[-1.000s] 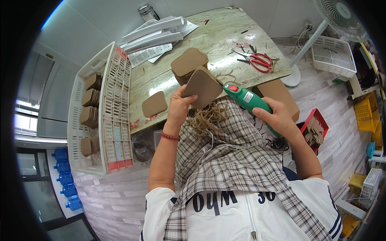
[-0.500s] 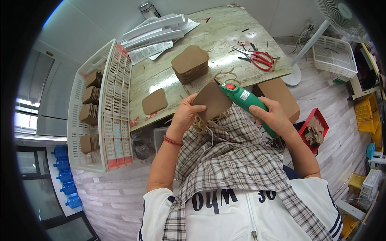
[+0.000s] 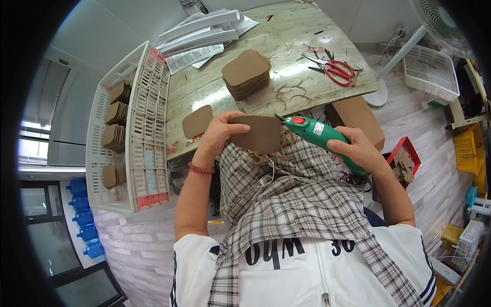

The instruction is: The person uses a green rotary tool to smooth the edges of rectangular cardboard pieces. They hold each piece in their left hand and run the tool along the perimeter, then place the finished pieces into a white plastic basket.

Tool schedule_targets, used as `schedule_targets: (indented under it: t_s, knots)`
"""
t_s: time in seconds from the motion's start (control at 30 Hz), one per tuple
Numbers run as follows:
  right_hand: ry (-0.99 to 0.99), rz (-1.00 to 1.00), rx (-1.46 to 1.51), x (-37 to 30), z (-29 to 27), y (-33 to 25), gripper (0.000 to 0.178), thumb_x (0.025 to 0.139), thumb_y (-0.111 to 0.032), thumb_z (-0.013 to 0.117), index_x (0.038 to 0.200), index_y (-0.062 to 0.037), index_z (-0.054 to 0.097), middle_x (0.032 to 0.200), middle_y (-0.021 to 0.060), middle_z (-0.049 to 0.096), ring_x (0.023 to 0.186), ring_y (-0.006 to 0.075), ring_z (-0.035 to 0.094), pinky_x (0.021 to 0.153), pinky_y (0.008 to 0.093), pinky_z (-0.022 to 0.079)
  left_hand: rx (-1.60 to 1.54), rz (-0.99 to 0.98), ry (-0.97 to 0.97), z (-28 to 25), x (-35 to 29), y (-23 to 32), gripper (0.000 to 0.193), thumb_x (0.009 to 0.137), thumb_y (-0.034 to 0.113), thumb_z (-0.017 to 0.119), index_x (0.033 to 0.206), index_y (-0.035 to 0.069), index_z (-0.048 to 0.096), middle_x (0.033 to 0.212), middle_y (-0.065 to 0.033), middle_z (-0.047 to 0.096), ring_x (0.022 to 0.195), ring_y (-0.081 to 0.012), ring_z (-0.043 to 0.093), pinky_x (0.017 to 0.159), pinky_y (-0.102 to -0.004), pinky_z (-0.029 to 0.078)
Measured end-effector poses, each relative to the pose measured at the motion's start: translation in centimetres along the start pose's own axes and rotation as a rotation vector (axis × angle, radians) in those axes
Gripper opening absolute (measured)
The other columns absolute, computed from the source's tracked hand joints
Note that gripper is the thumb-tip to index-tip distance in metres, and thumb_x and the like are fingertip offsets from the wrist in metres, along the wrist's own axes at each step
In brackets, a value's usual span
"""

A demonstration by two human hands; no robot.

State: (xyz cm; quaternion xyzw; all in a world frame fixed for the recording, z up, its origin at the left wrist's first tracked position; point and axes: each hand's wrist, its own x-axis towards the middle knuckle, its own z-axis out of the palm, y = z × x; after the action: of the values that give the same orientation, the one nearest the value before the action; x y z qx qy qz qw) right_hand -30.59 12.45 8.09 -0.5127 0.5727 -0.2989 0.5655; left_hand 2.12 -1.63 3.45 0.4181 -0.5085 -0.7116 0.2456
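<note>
My left hand (image 3: 221, 132) pinches a flat brown piece with rounded corners (image 3: 260, 137) by its left edge, thumb on top, above my lap. My right hand (image 3: 354, 148) is wrapped round the body of green electric scissors (image 3: 318, 134) with a red switch. Their dark tip meets the upper right corner of the piece. Thin brown offcut strips (image 3: 289, 140) hang below it over my checked apron. On the table (image 3: 204, 94), a stack of similar brown pieces (image 3: 246, 69) stands beyond my hands, and a single piece (image 3: 197, 122) lies near the table's left front edge.
White plastic crates (image 3: 146, 138) at left hold several bundles of brown pieces. Red-handled scissors (image 3: 338, 71) lie among dark scraps at the table's right. Rolled papers (image 3: 204, 33) lie at the back. A cardboard box (image 3: 360, 120), a red box of scraps (image 3: 404, 166) and a fan (image 3: 440, 25) are at right.
My left hand has moved left and turned the brown piece, so its long side now lies more level. The electric scissors have shifted slightly right and down, with their tip still at the piece's edge.
</note>
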Motion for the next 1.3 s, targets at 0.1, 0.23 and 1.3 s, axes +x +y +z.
schedule_targets:
  t_s: [0.1, 0.23, 1.3]
  knots:
    - [-0.027, -0.003, 0.006, 0.1, 0.0, 0.4, 0.036, 0.087, -0.034, 0.068, 0.095, 0.0013, 0.064, 0.069, 0.0010, 0.057, 0.058, 0.0076, 0.053, 0.054, 0.0242, 0.043, -0.163, 0.057, 0.058, -0.1, -0.1, -0.5, 0.019, 0.078, 0.002, 0.073, 0.097, -0.001, 0.068, 0.088, -0.0076, 0.071, 0.075, -0.0133, 0.066, 0.072, -0.0264, 0.053]
    - [-0.042, -0.006, 0.025, 0.3, 0.5, 0.7, 0.037, 0.088, -0.035, 0.068, 0.095, 0.0016, 0.063, 0.068, 0.0009, 0.056, 0.058, 0.0078, 0.052, 0.054, 0.0245, 0.043, -0.216, 0.058, 0.104, -0.1, -0.1, -1.4, 0.017, 0.079, 0.002, 0.072, 0.096, -0.001, 0.069, 0.087, -0.0078, 0.071, 0.074, -0.0130, 0.066, 0.071, -0.0259, 0.053]
    - [0.039, -0.033, 0.036, 4.2, 2.7, 2.0, 0.034, 0.088, -0.033, 0.067, 0.088, 0.0002, 0.062, 0.067, 0.0011, 0.057, 0.056, 0.0069, 0.053, 0.053, 0.0237, 0.043, -0.080, 0.238, 0.616, -15.1, -1.3, -4.6, 0.036, 0.088, 0.010, 0.064, 0.120, -0.005, 0.056, 0.110, -0.0122, 0.064, 0.096, -0.0204, 0.063, 0.087, -0.0344, 0.050]
